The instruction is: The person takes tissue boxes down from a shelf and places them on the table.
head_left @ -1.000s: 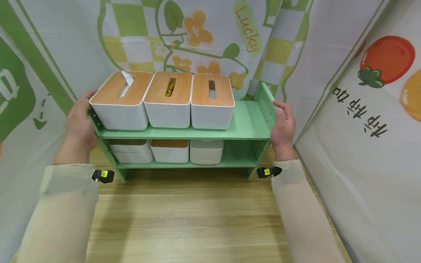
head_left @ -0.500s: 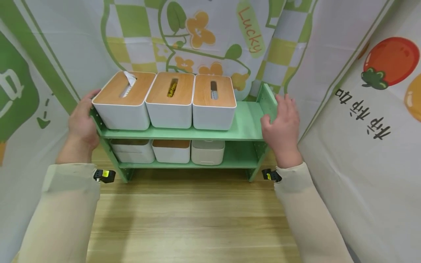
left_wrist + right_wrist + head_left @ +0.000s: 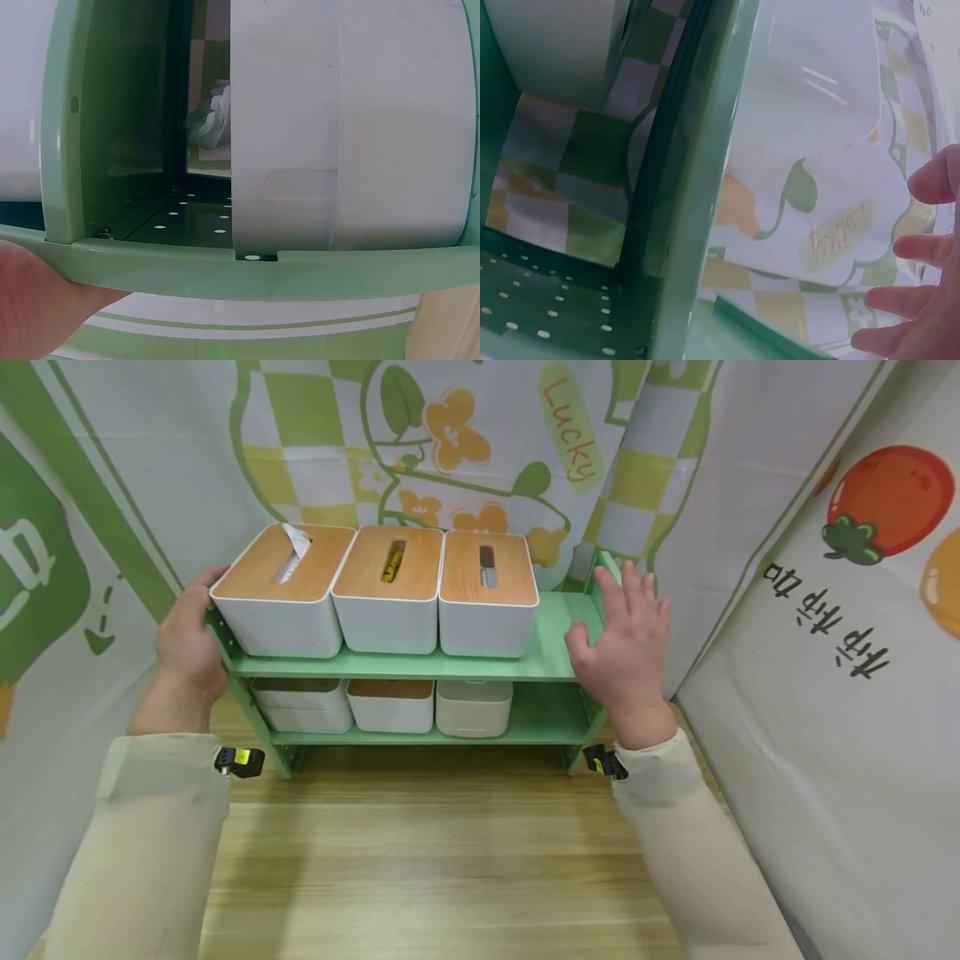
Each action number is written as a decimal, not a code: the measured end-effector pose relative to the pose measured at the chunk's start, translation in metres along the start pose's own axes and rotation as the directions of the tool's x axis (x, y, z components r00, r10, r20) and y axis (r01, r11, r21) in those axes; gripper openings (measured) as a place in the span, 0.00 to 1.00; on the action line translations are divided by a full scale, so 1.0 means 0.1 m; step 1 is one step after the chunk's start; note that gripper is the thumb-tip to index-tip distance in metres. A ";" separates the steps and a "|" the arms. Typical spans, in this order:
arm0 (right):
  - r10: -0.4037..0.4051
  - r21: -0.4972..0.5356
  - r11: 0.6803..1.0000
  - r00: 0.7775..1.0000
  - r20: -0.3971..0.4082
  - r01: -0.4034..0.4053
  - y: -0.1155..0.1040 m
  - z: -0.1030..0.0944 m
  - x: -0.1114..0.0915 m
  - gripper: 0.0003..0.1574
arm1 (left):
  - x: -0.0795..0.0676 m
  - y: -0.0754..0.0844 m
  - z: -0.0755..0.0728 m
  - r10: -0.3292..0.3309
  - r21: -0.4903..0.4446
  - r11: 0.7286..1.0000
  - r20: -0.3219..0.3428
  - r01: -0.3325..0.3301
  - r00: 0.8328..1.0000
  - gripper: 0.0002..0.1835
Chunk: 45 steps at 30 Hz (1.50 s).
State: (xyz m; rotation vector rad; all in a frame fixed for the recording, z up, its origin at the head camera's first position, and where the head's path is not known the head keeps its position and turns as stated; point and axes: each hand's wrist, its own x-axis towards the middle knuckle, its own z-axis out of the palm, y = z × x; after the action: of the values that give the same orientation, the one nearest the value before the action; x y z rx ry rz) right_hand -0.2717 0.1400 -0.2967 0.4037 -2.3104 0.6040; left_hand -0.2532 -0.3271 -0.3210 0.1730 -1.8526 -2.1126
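A low two-tier green shelf [image 3: 557, 643] stands before me. My left hand [image 3: 183, 647] grips its left side panel; the fingertips are partly hidden behind it. In the left wrist view, part of that hand [image 3: 34, 304] lies against the panel's outer edge. Near the right side panel, my right hand [image 3: 626, 652] is raised with its fingers spread, holding nothing. Three white boxes with wooden lids line the top: the left box [image 3: 281, 625] with a tissue [image 3: 296, 538] poking out, the middle box [image 3: 385, 625] with something yellow in its slot, and the right box [image 3: 486, 628].
On the lower tier are two white bins, the left bin [image 3: 303, 712] and the middle bin [image 3: 390, 714], plus a cream lidded box [image 3: 472, 712]. Printed cloth [image 3: 315, 468] hangs behind, and a white wall sheet [image 3: 817, 760] is close on the right. The floor [image 3: 442, 860] is wood-patterned.
My right hand has let go of the right side panel, opened its fingers and then moved slightly left over the shelf's right end. The left hand stays at the left panel.
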 end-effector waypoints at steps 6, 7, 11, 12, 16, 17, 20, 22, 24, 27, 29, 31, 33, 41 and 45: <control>-0.074 0.067 0.995 0.997 0.025 0.072 -0.12 0.07 0.02 0.38 | 0.00 -0.01 0.01 -0.004 0.014 1.000 -0.006 0.004 1.000 0.26; -0.087 0.087 0.993 0.995 0.044 0.083 -0.14 0.09 0.03 0.38 | 0.00 -0.01 0.01 -0.003 0.016 1.000 -0.006 0.003 1.000 0.26; -0.147 0.123 0.984 0.980 0.135 0.131 -0.22 0.22 0.09 0.40 | 0.00 0.00 0.01 0.002 0.015 1.000 -0.015 -0.002 1.000 0.26; -0.162 0.128 0.981 0.975 0.151 0.144 -0.24 0.24 0.10 0.40 | 0.00 0.00 0.01 0.004 0.016 1.000 -0.017 -0.004 1.000 0.26; -0.211 0.111 0.975 0.951 0.224 0.191 -0.35 0.30 0.17 0.42 | 0.00 0.00 0.02 0.011 0.014 1.000 -0.021 -0.011 1.000 0.26; -0.219 0.101 0.975 0.946 0.240 0.200 -0.38 0.31 0.19 0.42 | 0.00 -0.01 0.02 0.013 0.014 1.000 -0.020 -0.012 1.000 0.26; -0.242 0.062 0.970 0.927 0.287 0.235 -0.46 0.31 0.24 0.40 | 0.00 -0.01 0.02 0.013 0.018 1.000 -0.016 -0.013 1.000 0.26; -0.253 0.040 0.966 0.911 0.324 0.255 -0.50 0.31 0.28 0.39 | 0.00 -0.01 0.02 0.010 0.025 1.000 -0.019 -0.010 1.000 0.26; -0.255 0.001 0.962 0.893 0.372 0.274 -0.55 0.32 0.31 0.38 | 0.00 -0.01 0.02 0.012 0.042 0.999 -0.022 -0.011 1.000 0.26; -0.229 -0.062 0.956 0.861 0.454 0.287 -0.60 0.35 0.33 0.36 | -0.01 -0.01 0.01 0.014 0.065 0.998 -0.031 -0.012 0.999 0.26; -0.211 -0.097 0.952 0.848 0.487 0.292 -0.63 0.37 0.34 0.33 | -0.01 -0.01 0.01 0.016 0.078 0.997 -0.033 -0.013 0.999 0.26; -0.196 -0.112 0.951 0.844 0.499 0.287 -0.65 0.38 0.34 0.31 | -0.01 -0.02 0.01 0.012 0.088 0.996 -0.036 -0.009 0.999 0.26; -0.196 -0.121 0.949 0.846 0.496 0.291 -0.67 0.39 0.34 0.30 | -0.01 -0.02 0.00 0.008 0.081 0.997 -0.034 -0.005 0.999 0.26; -0.285 -0.146 0.912 0.846 0.450 0.384 -0.66 0.37 0.33 0.27 | -0.01 -0.02 0.01 0.012 0.058 0.998 -0.024 -0.010 1.000 0.26; -0.209 -0.148 0.939 0.858 0.469 0.310 -0.67 0.31 0.33 0.27 | 0.00 -0.01 0.02 0.022 0.053 0.998 -0.011 -0.022 1.000 0.26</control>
State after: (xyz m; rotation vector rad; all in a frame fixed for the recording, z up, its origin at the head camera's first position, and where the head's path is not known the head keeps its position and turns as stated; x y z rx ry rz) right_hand -0.2828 0.0632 -0.2730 0.8057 -2.6555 0.1184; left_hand -0.2542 -0.3257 -0.3215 0.1756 -1.8964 -2.0454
